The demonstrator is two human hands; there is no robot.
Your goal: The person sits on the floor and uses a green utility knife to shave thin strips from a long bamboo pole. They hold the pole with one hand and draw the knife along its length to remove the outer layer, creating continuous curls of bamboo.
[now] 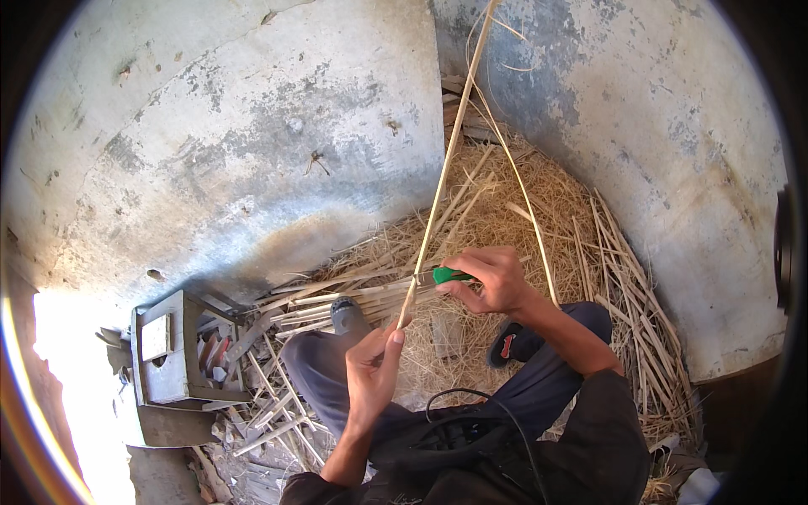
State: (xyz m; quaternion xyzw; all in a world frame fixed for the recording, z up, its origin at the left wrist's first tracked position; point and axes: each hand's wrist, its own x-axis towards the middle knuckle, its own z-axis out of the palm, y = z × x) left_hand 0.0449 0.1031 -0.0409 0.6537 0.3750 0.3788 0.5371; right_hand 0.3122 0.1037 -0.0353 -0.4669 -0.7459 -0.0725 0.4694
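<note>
My left hand (376, 369) is closed round the lower end of a long pale split-cane or bamboo strip (440, 189), with the thumb laid along it. The strip slants up and away to the top of the view. My right hand (495, 282) grips a small green-handled tool (448, 275) right beside the strip, just above the left hand. Its working end is too small to make out. From the upper part of the strip a thinner sliver (523, 192) hangs apart and runs down to my right knee. Fine curled fibres stick out near the top.
Straw-like shavings (539, 172) heap on the floor ahead, with bundles of cut sticks (623, 278) at the right and more sticks at the left. A worn wooden box (168, 358) holding odds and ends stands at the left. Stained walls (278, 135) close in the corner.
</note>
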